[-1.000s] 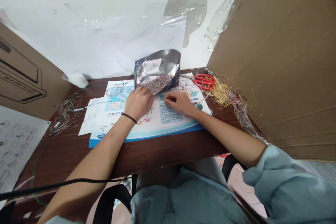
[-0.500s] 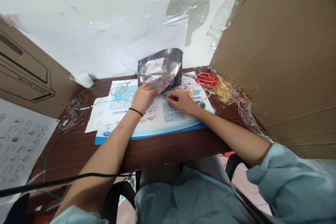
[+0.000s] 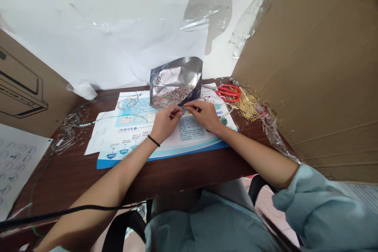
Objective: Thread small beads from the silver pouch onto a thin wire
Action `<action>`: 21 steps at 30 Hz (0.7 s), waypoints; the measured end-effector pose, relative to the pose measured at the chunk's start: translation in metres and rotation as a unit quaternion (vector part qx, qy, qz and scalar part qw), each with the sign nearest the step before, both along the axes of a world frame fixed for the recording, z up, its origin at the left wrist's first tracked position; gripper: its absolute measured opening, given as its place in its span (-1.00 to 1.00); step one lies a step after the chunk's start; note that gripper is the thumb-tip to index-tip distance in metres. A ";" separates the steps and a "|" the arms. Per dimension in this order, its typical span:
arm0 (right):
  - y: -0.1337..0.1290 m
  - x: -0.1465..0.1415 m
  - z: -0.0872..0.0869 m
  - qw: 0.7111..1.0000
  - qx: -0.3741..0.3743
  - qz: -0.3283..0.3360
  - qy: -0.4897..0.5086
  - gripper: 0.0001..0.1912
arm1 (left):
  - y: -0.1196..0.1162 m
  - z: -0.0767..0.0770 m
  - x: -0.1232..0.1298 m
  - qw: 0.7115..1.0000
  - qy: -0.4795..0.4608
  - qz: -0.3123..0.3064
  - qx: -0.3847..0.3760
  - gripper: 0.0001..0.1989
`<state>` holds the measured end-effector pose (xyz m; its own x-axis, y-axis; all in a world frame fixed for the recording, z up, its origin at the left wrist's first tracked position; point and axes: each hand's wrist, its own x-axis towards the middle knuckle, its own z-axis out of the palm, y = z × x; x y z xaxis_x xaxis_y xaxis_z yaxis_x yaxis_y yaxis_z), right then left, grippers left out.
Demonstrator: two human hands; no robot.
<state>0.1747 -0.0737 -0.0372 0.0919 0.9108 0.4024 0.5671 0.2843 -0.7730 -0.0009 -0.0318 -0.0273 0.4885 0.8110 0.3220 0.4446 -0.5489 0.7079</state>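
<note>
Near the back edge of the table [image 3: 206,169] sits a bag [image 3: 174,76] of beads [image 3: 177,95], likely light, slippery, best pinched singly. Left hand [image 3: 165,123] and right hand [image 3: 207,116] nearly meet; whether fingers grip anything, unclear.

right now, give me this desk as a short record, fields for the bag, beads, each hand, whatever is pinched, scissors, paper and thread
bag: silver-lined, mouth open
beads: small, multicoloured, inside the bag
left hand: thumb and fingers bent toward each other, just in front of the bag
right hand: fingertips close to the left hand's
pinched item: too small to tell
scissors: red-handled, next to gold-coloured sticks
paper: printed, beneath both hands
thread: tangled, left side of table
</note>
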 end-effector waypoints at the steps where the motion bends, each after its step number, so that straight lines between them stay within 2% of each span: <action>1: 0.000 0.000 0.000 1.000 0.004 -0.001 -0.004 -0.85 | -0.002 -0.001 0.002 0.999 -0.016 -0.015 -0.043 -0.92; 4: 0.001 0.000 -0.002 1.000 0.007 -0.002 -0.016 -0.86 | -0.001 -0.003 0.004 0.989 -0.064 -0.025 -0.130 -0.95; 7: 0.000 -0.001 -0.004 0.999 0.026 -0.004 -0.043 -0.91 | 0.003 -0.005 0.004 0.980 -0.104 -0.014 -0.170 -0.92; 13: -0.001 -0.003 -0.005 0.990 0.098 -0.013 -0.101 -0.87 | 0.004 -0.006 0.006 0.973 -0.132 -0.011 -0.191 -0.93; 21: 0.000 -0.003 -0.006 0.986 0.114 -0.002 -0.118 -0.87 | 0.004 -0.009 0.005 0.969 -0.152 0.012 -0.193 -0.90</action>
